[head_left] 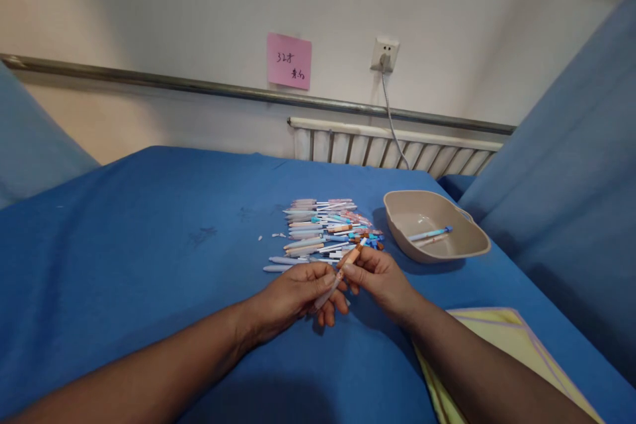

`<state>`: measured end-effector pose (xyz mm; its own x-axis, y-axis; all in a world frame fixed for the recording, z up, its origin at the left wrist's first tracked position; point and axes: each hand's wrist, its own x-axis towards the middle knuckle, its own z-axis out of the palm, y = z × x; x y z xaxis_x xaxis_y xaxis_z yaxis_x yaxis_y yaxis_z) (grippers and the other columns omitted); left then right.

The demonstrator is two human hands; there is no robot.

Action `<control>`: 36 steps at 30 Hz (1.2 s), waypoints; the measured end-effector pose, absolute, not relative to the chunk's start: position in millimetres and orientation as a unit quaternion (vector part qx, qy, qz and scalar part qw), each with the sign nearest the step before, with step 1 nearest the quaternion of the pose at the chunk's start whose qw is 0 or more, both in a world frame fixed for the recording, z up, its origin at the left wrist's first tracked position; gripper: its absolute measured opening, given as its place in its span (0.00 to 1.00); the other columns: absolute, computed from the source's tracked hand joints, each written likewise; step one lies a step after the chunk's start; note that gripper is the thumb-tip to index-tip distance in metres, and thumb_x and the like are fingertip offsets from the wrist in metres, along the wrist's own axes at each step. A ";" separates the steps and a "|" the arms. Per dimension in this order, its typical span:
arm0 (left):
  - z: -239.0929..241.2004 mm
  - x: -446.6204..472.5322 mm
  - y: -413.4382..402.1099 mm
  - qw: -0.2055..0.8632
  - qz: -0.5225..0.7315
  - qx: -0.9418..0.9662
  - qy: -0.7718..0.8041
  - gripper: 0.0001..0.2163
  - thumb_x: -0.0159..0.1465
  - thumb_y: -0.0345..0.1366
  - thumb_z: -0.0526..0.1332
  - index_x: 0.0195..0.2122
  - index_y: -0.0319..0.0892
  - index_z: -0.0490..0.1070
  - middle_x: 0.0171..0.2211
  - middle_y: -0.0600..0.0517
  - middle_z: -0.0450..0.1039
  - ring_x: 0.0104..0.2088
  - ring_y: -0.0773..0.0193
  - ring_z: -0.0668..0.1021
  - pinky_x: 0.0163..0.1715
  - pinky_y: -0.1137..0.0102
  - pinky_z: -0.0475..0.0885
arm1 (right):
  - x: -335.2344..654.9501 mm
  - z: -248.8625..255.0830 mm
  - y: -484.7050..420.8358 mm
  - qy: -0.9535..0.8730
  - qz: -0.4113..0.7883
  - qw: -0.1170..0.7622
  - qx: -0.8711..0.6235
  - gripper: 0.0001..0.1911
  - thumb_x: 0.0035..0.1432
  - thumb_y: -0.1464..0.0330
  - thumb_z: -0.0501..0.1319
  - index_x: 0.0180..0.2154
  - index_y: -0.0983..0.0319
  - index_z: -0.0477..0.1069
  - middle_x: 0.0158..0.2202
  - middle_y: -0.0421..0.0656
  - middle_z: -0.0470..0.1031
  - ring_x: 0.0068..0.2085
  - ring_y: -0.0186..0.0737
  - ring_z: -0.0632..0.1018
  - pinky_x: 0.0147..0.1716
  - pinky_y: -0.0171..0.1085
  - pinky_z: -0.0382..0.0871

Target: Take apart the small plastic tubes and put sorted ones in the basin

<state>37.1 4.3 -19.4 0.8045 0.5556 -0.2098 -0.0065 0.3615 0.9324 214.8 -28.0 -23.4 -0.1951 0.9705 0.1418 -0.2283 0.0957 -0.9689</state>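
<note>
Both hands hold one pen (352,257) with an orange and brown upper part and a pale lower barrel, tilted up to the right. My left hand (311,288) is closed round its lower barrel, the thumb lying along it. Higher up, my right hand (380,281) pinches the pen near its middle between thumb and fingers. Just beyond my hands lies a spread of pen parts (308,232) in pastel colours: barrels on the left, white tubes and blue, brown and patterned pieces on the right. My fingers hide part of the held pen.
A beige basin (437,202) with a few pens (430,234) inside stands at the right. A folded yellow cloth (491,331) lies under my right forearm. Small white bits (278,235) rest on the blue cloth (149,245). Behind are a radiator (368,144) and a plugged-in cable (392,122).
</note>
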 end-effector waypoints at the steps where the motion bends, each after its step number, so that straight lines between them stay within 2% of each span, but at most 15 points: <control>1: -19.5 37.0 4.2 0.786 0.181 0.533 0.256 0.17 0.62 0.48 0.60 0.38 0.37 0.69 0.29 0.47 0.76 0.21 0.68 0.75 0.20 0.75 0.68 | 214.0 -23.2 -28.1 -0.522 0.567 0.525 -0.360 0.17 0.49 0.55 0.67 0.27 0.62 0.69 0.22 0.38 0.70 0.21 0.29 0.67 0.21 0.31 0.62; 10: -18.4 37.5 6.7 0.783 0.202 0.511 0.291 0.14 0.59 0.45 0.64 0.33 0.37 0.69 0.24 0.53 0.72 0.18 0.73 0.70 0.17 0.77 0.61 | 215.5 -26.6 -26.9 -0.518 0.514 0.562 -0.389 0.18 0.52 0.54 0.65 0.26 0.61 0.66 0.20 0.36 0.68 0.20 0.29 0.67 0.21 0.31 0.63; 15: -18.7 35.9 7.0 0.785 0.206 0.502 0.298 0.12 0.60 0.42 0.64 0.37 0.38 0.69 0.22 0.54 0.71 0.17 0.73 0.69 0.17 0.77 0.60 | 214.8 -26.7 -28.0 -0.526 0.513 0.563 -0.378 0.16 0.53 0.56 0.65 0.27 0.62 0.67 0.24 0.38 0.71 0.21 0.29 0.69 0.21 0.31 0.63; 23: -16.2 31.9 14.9 0.776 0.221 0.508 0.301 0.12 0.59 0.40 0.64 0.38 0.37 0.71 0.20 0.56 0.69 0.17 0.73 0.68 0.20 0.76 0.62 | 234.6 -23.2 -23.6 -0.424 0.437 0.687 -0.396 0.11 0.57 0.60 0.62 0.31 0.61 0.68 0.23 0.35 0.68 0.23 0.29 0.68 0.25 0.30 0.63; 36: -18.3 32.9 12.5 0.776 0.208 0.517 0.297 0.12 0.60 0.41 0.64 0.39 0.38 0.68 0.28 0.52 0.72 0.22 0.70 0.72 0.21 0.75 0.65 | 226.7 -21.7 -26.3 -0.470 0.447 0.656 -0.385 0.11 0.58 0.62 0.62 0.30 0.61 0.68 0.22 0.35 0.68 0.22 0.29 0.68 0.26 0.32 0.62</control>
<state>32.9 12.5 -18.3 0.7373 0.6293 -0.2458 -0.0160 0.3799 0.9249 226.7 -26.3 -21.7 0.1583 0.9491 0.2723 -0.2246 0.3031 -0.9261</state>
